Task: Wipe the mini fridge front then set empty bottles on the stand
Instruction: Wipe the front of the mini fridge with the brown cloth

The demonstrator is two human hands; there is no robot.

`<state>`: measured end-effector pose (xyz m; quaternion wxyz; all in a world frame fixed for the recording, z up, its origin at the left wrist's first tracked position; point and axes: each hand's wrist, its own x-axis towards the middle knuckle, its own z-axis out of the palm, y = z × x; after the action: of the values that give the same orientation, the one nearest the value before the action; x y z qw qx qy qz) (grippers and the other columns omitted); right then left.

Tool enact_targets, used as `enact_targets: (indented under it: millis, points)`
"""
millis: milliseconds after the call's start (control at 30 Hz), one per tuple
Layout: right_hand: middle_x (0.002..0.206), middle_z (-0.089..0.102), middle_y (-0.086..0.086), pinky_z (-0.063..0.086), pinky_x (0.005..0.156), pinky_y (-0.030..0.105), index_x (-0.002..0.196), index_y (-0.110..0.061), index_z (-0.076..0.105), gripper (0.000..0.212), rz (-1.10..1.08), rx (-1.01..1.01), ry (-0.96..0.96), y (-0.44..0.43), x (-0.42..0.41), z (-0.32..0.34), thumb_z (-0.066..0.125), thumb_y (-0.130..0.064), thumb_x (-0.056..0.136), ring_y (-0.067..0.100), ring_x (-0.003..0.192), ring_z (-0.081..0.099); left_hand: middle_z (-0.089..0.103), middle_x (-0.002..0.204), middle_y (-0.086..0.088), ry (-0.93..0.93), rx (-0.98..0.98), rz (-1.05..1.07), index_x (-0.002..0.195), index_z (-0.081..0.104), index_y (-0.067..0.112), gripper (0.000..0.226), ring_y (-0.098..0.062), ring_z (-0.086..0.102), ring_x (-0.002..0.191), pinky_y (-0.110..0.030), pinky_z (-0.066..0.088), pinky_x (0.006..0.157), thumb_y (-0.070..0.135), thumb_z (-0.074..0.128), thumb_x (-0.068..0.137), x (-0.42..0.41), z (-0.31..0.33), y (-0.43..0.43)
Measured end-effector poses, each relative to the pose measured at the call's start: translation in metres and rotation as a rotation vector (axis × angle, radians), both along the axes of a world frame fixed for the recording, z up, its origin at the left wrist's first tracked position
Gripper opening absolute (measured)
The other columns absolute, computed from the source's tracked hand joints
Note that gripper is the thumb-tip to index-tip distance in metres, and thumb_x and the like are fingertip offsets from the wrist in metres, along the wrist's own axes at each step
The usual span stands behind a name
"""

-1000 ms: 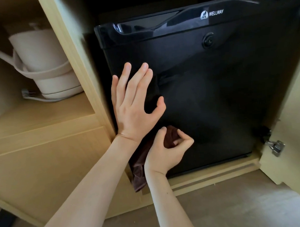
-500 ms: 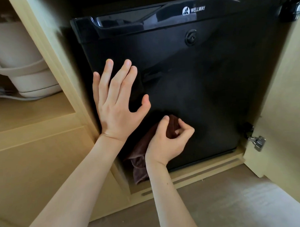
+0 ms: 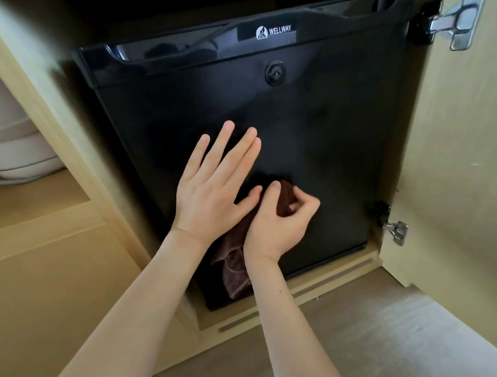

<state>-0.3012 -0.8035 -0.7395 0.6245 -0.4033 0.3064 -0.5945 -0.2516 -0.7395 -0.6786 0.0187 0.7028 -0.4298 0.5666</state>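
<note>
A black mini fridge (image 3: 318, 124) with a white WELLWAY logo stands inside a light wooden cabinet, its door closed. My left hand (image 3: 210, 189) lies flat on the lower middle of the fridge front, fingers spread and pointing up. Just to its right, my right hand (image 3: 276, 221) pinches a dark brown cloth (image 3: 233, 273) against the fridge front; the cloth hangs down below my wrist. No bottles or stand are in view.
The cabinet door (image 3: 460, 152) stands open at the right, with metal hinges at top (image 3: 458, 20) and bottom (image 3: 395, 232). A white kettle (image 3: 12, 145) sits on a shelf at the left. Grey-brown floor (image 3: 359, 339) runs along the bottom.
Both hands have shifted to the right across the fridge front, the cloth going with the right hand. The view has also panned right, so the kettle sits nearer the left edge.
</note>
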Motion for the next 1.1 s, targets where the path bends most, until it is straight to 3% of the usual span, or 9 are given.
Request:
enact_targets:
  millis: [67, 233, 367, 467, 567, 733, 833, 900, 1100]
  points:
    - [0.089, 0.06, -0.018, 0.043, 0.067, 0.007, 0.1, -0.035, 0.054, 0.024, -0.04, -0.026, 0.027, -0.008, 0.0, -0.015, 0.067, -0.048, 0.085, 0.003, 0.086, 0.062, 0.041, 0.156, -0.001, -0.01, -0.017, -0.006, 0.148, 0.045, 0.014, 0.06, -0.025, 0.029, 0.149, -0.042, 0.017, 0.124, 0.043, 0.055, 0.096, 0.001, -0.001, -0.001]
    - [0.096, 0.061, -0.015, 0.045, 0.066, 0.015, 0.106, -0.027, 0.054, 0.023, -0.067, 0.36, 0.045, -0.019, -0.003, -0.042, 0.063, -0.043, 0.093, 0.003, 0.086, 0.063, 0.047, 0.152, -0.002, -0.03, -0.009, -0.037, 0.144, 0.051, 0.012, 0.054, -0.025, 0.035, 0.146, -0.041, 0.022, 0.122, 0.036, 0.059, 0.096, -0.003, 0.006, 0.005]
    - [0.087, 0.059, -0.014, 0.049, 0.067, 0.013, 0.096, -0.038, 0.053, 0.02, 0.034, -0.18, 0.039, -0.004, -0.003, -0.001, 0.068, -0.046, 0.086, 0.006, 0.085, 0.062, 0.047, 0.152, -0.004, -0.115, -0.105, 0.0, 0.144, 0.052, 0.013, 0.052, -0.022, 0.038, 0.145, -0.043, 0.022, 0.122, 0.034, 0.058, 0.097, 0.009, 0.028, 0.03]
    - [0.084, 0.057, -0.014, 0.045, 0.07, 0.01, 0.094, -0.028, 0.056, 0.02, 0.009, -0.488, 0.04, -0.001, 0.002, 0.03, 0.07, -0.041, 0.085, 0.009, 0.081, 0.06, 0.046, 0.152, -0.004, -0.134, -0.113, 0.003, 0.145, 0.05, 0.012, 0.053, -0.021, 0.037, 0.145, -0.043, 0.023, 0.122, 0.031, 0.06, 0.097, 0.014, 0.031, 0.036]
    - [0.084, 0.06, -0.007, 0.048, 0.072, 0.018, 0.092, -0.022, 0.059, 0.021, -0.064, -0.384, 0.024, -0.02, 0.005, 0.026, 0.071, -0.038, 0.085, 0.012, 0.08, 0.06, 0.046, 0.152, -0.003, -0.141, -0.117, -0.01, 0.144, 0.051, 0.012, 0.052, -0.021, 0.037, 0.145, -0.043, 0.025, 0.121, 0.029, 0.059, 0.097, 0.014, 0.029, 0.034]
    - [0.089, 0.062, -0.014, 0.051, 0.072, 0.025, 0.093, -0.03, 0.055, 0.015, -0.066, 0.186, 0.111, -0.03, -0.009, -0.022, 0.067, -0.039, 0.091, -0.001, 0.083, 0.061, 0.048, 0.151, -0.003, -0.134, -0.119, -0.017, 0.144, 0.052, 0.012, 0.051, -0.021, 0.039, 0.144, -0.044, 0.025, 0.121, 0.027, 0.06, 0.096, 0.012, 0.029, 0.035]
    - [0.087, 0.06, -0.013, 0.052, 0.074, 0.026, 0.092, -0.03, 0.056, 0.015, 0.007, -0.196, 0.092, -0.001, -0.007, -0.011, 0.068, -0.04, 0.087, 0.004, 0.084, 0.061, 0.046, 0.151, -0.002, -0.119, -0.116, -0.026, 0.144, 0.052, 0.012, 0.051, -0.021, 0.038, 0.144, -0.044, 0.025, 0.121, 0.027, 0.059, 0.096, 0.013, 0.029, 0.033]
    - [0.085, 0.058, -0.01, 0.047, 0.071, 0.014, 0.091, -0.026, 0.058, 0.017, 0.03, -0.433, 0.059, 0.005, -0.002, 0.008, 0.069, -0.039, 0.086, 0.007, 0.08, 0.06, 0.045, 0.152, -0.002, -0.117, -0.11, -0.026, 0.144, 0.051, 0.012, 0.052, -0.02, 0.037, 0.145, -0.044, 0.024, 0.121, 0.027, 0.059, 0.096, 0.014, 0.029, 0.034]
    - [0.083, 0.059, -0.008, 0.042, 0.072, 0.013, 0.089, -0.023, 0.058, 0.02, -0.141, -0.229, 0.018, -0.041, 0.005, 0.012, 0.07, -0.038, 0.084, 0.004, 0.08, 0.058, 0.048, 0.151, -0.002, -0.115, -0.119, -0.03, 0.143, 0.052, 0.011, 0.051, -0.021, 0.039, 0.144, -0.046, 0.026, 0.121, 0.026, 0.059, 0.095, 0.012, 0.029, 0.033]
